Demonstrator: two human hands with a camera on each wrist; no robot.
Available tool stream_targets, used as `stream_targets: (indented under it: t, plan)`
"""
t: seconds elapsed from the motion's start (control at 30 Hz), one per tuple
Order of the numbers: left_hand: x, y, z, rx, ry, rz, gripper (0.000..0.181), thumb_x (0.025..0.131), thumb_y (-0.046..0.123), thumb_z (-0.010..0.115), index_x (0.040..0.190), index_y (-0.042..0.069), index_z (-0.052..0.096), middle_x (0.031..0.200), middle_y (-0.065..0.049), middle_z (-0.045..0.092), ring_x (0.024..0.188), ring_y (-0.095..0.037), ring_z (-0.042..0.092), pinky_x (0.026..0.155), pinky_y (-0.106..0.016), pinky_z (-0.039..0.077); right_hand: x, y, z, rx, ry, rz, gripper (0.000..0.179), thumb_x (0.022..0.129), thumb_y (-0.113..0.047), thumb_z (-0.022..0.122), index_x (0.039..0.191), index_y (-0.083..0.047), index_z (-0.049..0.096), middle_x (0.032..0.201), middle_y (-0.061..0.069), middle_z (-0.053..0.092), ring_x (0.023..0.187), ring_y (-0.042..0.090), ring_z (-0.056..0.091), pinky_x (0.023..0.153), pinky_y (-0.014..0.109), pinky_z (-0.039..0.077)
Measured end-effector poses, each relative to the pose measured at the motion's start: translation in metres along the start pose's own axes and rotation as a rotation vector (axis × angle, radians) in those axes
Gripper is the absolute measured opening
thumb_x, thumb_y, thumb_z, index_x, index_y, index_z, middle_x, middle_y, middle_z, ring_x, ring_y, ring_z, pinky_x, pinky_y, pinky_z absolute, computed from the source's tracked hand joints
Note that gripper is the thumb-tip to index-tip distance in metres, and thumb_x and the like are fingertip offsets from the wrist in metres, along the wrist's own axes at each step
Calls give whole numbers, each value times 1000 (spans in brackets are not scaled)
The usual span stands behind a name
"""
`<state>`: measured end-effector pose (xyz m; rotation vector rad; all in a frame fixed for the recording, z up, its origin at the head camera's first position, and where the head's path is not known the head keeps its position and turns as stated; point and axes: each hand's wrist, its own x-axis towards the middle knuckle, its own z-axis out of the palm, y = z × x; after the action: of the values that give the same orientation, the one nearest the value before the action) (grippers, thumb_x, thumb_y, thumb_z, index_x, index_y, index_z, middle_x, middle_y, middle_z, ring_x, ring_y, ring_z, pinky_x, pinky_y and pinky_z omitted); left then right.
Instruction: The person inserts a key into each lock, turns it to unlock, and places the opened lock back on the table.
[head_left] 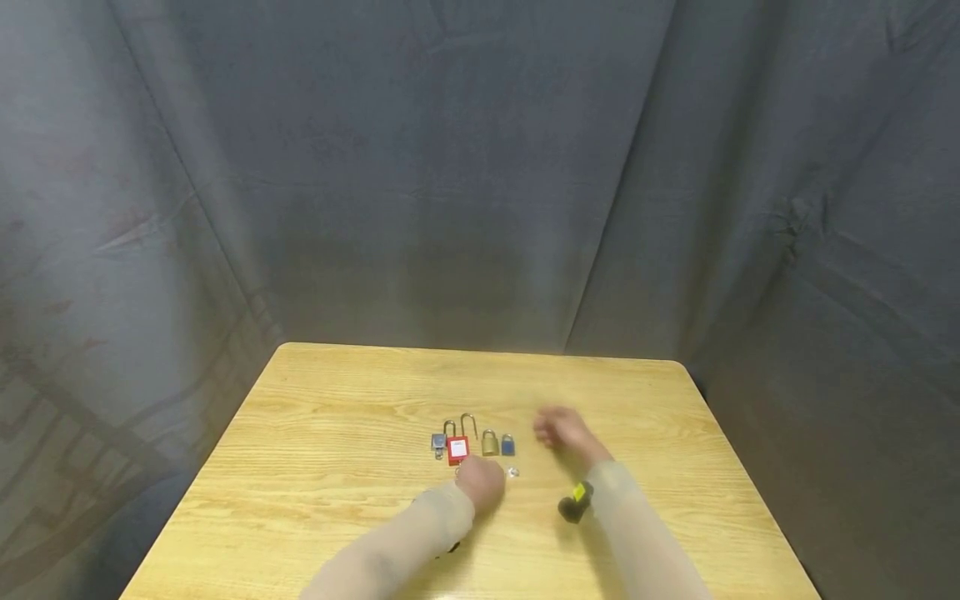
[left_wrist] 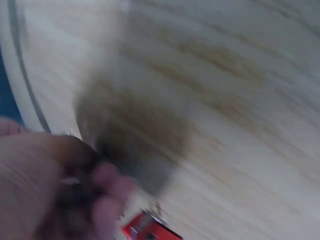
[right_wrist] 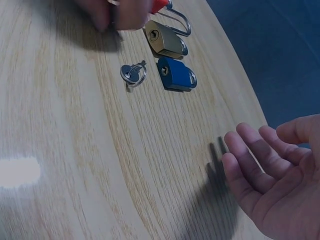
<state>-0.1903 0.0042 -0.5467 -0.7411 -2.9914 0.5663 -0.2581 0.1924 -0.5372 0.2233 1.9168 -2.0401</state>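
Over the front of the padlock row, my left hand (head_left: 481, 481) has its fingers curled. In the left wrist view they seem to pinch a small metallic thing (left_wrist: 71, 180), blurred and mostly hidden. Beside that hand lies a red padlock (head_left: 458, 450) with a white label. A brass padlock (right_wrist: 164, 40) and a blue padlock (right_wrist: 175, 75) lie to its right, and a ring with small keys (right_wrist: 132, 74) is in front of the blue one. Palm up, with fingers loosely spread and nothing in them, my right hand (right_wrist: 280, 185) is right of the blue padlock.
At the left end of the row lies a silvery padlock (head_left: 438, 441) with small keys near its front. Tall metal shackles (head_left: 468, 425) point toward the back. The wooden table (head_left: 337, 392) ends at grey curtains (head_left: 450, 208).
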Motion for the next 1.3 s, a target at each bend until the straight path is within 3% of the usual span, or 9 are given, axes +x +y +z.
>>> stream_targets:
  t: [0.07,0.13,0.33,0.47,0.57,0.73,0.9,1.1,1.3]
  plan:
    - [3,-11,-1,-73,94,79,25,89,21,63,64,21,62,60,7,58,50,-5,49,44,-20,44,-1,-1,0,-5,-1,3,46,98,-9,48,140,5,34,115,18,56,87,18,55,87,32,49]
    - [6,-24,-5,-217,166,134,21,87,19,66,66,20,65,62,7,60,51,-5,50,44,-19,44,-1,-2,0,-14,6,5,46,99,-11,48,140,4,34,116,19,55,88,19,56,88,34,49]
    - [10,-69,-30,-873,204,78,12,90,23,68,81,16,71,76,5,69,63,-6,60,60,-19,50,2,-4,0,-1,27,19,49,99,-14,47,142,4,31,122,22,53,89,20,56,87,33,49]
    - [10,-90,-30,-1339,191,-10,9,93,13,65,93,4,66,85,-11,70,72,-22,68,68,-35,59,4,-3,0,12,22,20,50,100,-14,47,143,3,30,121,22,53,86,18,54,83,31,49]
    - [8,-98,-27,-1641,153,-129,14,92,4,63,101,-6,65,89,-20,69,72,-24,69,74,-47,59,3,-1,-1,11,15,23,49,100,-14,47,142,4,30,120,21,54,86,18,54,84,32,49]
    - [7,-103,-17,-1990,83,-387,26,92,1,62,114,-14,62,94,-19,70,70,-9,66,79,-35,59,0,0,-1,8,-7,22,49,99,-11,47,142,6,29,119,20,54,88,19,55,87,33,50]
    - [7,-108,-6,-2186,16,-560,33,91,5,64,120,-10,60,86,-7,70,69,-5,65,68,-18,57,-5,-1,-5,16,-38,-5,49,99,-9,47,141,8,28,109,13,57,83,14,55,81,26,50]
    - [5,-113,5,-2256,-36,-615,41,91,7,66,127,-11,55,75,-2,68,62,-2,63,62,-16,56,-8,-1,-8,26,-31,-7,53,98,-16,51,141,6,30,109,12,59,84,14,56,86,28,50]
    - [2,-115,11,-2265,-34,-653,37,91,7,65,122,-12,58,71,-1,65,59,-4,63,60,-16,56,-5,0,-6,6,-31,10,48,99,-8,47,142,5,29,111,13,57,84,15,55,83,27,50]
